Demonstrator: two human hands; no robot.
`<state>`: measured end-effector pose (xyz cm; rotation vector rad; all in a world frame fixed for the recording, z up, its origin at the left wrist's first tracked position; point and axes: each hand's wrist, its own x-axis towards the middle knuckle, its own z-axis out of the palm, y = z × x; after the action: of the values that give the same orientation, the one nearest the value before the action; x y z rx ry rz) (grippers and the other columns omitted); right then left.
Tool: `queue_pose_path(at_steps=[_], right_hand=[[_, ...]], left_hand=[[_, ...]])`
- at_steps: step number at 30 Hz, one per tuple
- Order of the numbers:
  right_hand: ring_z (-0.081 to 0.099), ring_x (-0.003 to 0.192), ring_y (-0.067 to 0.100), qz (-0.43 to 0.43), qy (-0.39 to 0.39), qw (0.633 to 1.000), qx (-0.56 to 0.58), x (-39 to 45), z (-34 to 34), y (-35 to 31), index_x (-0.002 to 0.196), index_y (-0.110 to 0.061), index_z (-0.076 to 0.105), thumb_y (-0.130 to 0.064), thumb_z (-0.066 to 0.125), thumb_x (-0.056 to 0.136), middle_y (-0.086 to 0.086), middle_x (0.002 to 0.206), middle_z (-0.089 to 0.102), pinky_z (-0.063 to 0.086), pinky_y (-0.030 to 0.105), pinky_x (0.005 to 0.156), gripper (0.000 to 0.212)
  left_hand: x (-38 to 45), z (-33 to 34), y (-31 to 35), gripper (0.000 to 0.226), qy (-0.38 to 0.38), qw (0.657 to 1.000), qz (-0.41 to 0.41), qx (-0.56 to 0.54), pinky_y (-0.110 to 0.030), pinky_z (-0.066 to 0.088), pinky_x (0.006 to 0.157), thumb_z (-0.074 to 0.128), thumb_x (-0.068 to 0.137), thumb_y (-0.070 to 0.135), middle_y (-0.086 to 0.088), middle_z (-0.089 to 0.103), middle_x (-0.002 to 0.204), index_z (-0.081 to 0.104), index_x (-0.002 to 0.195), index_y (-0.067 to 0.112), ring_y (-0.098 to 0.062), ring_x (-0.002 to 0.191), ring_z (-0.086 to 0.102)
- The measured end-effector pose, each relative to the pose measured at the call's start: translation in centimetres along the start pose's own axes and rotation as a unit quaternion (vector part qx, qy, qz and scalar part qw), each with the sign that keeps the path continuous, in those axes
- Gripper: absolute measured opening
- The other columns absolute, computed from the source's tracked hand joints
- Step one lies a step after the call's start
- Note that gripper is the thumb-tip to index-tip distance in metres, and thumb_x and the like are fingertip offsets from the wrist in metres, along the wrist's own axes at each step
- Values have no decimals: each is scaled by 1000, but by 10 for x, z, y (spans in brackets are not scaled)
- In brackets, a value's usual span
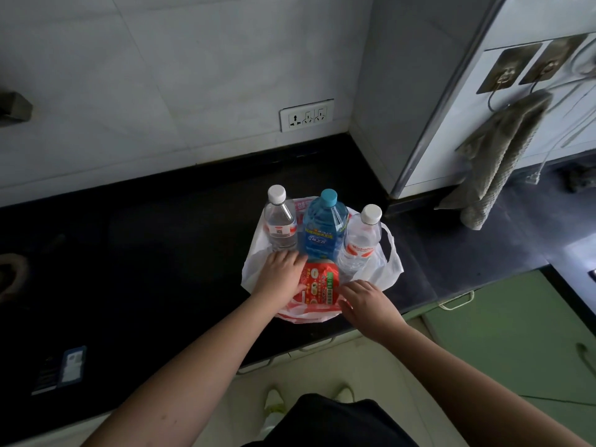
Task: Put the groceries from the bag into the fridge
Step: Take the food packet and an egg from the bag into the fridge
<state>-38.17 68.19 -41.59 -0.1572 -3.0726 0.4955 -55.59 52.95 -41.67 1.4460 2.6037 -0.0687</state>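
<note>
A white plastic bag [385, 269] lies spread open on the black counter [145, 253]. Three bottles stand upright in it: a clear one with a white cap [280, 225] on the left, a blue one with a teal cap [324, 229] in the middle, and a clear one with a white cap and red label [361, 240] on the right. In front of them lies a red food packet [319, 285]. My left hand [280, 272] rests on the packet's left edge, fingers spread. My right hand [367, 301] touches its right side, fingers apart. Neither hand has closed around it.
The white fridge [483, 101] stands at the right, with hooks and a grey towel [496, 162] hanging on its side. A wall socket [306, 115] sits behind the counter. A dark box [61, 371] lies at the counter's front left. Green cabinet doors [503, 343] are below right.
</note>
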Motion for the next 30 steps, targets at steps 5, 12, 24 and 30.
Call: queue_pose_path(at_steps=[5, 12, 24, 30], right_hand=[[62, 108, 23, 46, 22, 999, 11, 6, -5, -8, 122, -16, 62, -44, 39, 90, 3, 119, 67, 48, 39, 97, 48], [64, 100, 26, 103, 57, 993, 21, 12, -4, -14, 114, -13, 66, -32, 55, 93, 5, 111, 68, 54, 38, 86, 30], [52, 119, 25, 223, 25, 971, 89, 34, -16, -34, 130, -15, 56, -22, 47, 99, 4, 130, 58, 44, 38, 97, 34], [59, 110, 25, 248, -2, 963, 107, 51, -21, -40, 129, -17, 58, -14, 47, 99, 5, 129, 59, 52, 40, 92, 32]], left_hand=[[5, 1, 3, 76, 12, 999, 26, 20, -45, 19, 120, 69, 84, 46, -3, 47, 147, 38, 146, 17, -25, 139, 39], [3, 2, 1, 71, 25, 998, 53, -7, -42, 19, 120, 69, 88, 32, -3, 47, 146, 36, 148, 16, -24, 136, 39], [-18, -31, -12, 23, -5, 976, 22, -217, -34, 53, 87, 68, 89, 27, 4, 68, 109, 61, 111, 22, -16, 100, 64], [-42, -53, -30, 18, 56, 951, 18, -304, -25, 53, 83, 70, 89, 25, 5, 72, 103, 63, 105, 21, -9, 95, 67]])
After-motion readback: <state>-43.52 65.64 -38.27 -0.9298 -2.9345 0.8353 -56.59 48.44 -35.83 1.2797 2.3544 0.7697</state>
